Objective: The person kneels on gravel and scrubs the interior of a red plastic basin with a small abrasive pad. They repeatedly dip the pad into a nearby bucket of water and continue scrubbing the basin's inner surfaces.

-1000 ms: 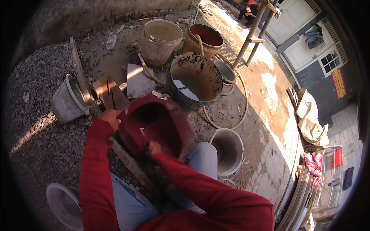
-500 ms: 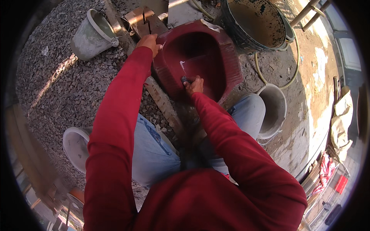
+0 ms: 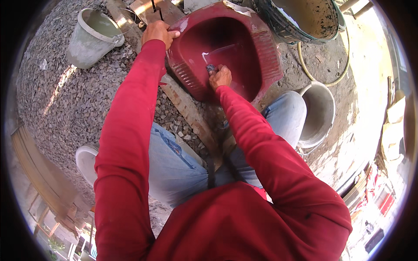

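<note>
Gripping one red basin (image 3: 244, 52), two hands (image 3: 159, 32) amid three buckets (image 3: 93, 37).

- Long red sleeves of a plain knit shirt reach to both wrists, leaving the left hand (image 3: 159, 32) and right hand (image 3: 220, 77) bare.
- Faded light-blue denim jeans (image 3: 174, 165) with stitched seams cover both legs.

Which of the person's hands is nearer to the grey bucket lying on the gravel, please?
The left hand: it grips the red basin's rim, beside the grey bucket. The right hand is inside the basin, farther away.
</note>
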The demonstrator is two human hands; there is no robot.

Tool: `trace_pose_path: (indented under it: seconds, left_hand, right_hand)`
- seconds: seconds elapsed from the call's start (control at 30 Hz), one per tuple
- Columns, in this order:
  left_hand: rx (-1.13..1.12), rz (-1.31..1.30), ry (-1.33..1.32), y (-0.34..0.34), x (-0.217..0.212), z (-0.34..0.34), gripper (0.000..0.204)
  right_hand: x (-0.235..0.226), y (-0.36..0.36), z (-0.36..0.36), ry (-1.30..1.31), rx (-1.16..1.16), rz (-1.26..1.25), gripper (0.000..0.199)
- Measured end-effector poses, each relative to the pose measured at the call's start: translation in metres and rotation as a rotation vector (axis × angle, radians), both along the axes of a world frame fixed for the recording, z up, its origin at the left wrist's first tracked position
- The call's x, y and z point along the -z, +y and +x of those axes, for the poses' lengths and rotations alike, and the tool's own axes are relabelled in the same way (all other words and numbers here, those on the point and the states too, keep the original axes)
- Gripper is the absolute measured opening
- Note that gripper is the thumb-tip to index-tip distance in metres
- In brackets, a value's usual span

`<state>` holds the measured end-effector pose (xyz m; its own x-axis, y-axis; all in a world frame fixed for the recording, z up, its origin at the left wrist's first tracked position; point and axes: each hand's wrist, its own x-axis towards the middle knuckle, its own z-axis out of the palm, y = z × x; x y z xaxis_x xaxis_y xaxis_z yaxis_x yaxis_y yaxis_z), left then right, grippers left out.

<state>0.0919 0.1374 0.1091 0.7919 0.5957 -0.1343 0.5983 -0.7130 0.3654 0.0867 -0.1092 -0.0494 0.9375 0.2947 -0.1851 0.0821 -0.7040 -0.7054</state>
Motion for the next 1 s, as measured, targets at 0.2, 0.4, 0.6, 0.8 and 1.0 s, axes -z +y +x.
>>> trace_pose_path:
  seconds: [0.2,0.4,0.6,0.8,1.0]
  left_hand:
    - [-0.056,0.024,0.001,-0.004,-0.005,0.002,0.041]
    - [-0.071,0.047,0.04,-0.005,-0.012,0.005,0.039]
    - [-0.068,0.059,0.005,-0.01,-0.006,0.007,0.039]
    - [-0.064,0.061,0.014,-0.004,-0.008,0.007,0.037]
    - [-0.101,0.061,0.022,-0.01,-0.012,0.008,0.036]
  right_hand:
    - [0.003,0.015,-0.002,-0.188,-0.122,0.0,0.016]
    - [0.006,0.021,0.0,-0.19,-0.089,0.025,0.012]
    - [0.013,0.022,0.017,-0.328,-0.132,0.019,0.01]
    - [0.01,0.031,0.005,-0.187,0.001,0.104,0.015]
    - [-0.001,0.019,-0.022,-0.045,-0.01,0.143,0.012]
